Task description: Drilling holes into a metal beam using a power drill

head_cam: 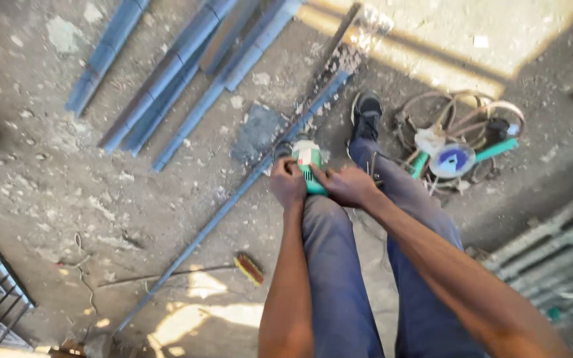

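Gripping a green angle grinder (308,161), left hand (288,183) and right hand (346,186) both clamp its body. Grinder sits on long steel bar (233,199). 1 black shoe (366,113) just beside.

A green and white angle grinder (308,164) is seen against grey, dust-speckled floor (67,185). Left of the grinder, blue-grey metal bars (167,73) are laid. Right of it, a second tool with a blue disc (453,159) and teal handle (497,150) is shown. Below the grinder, blue-grey trousers (333,265) are worn.
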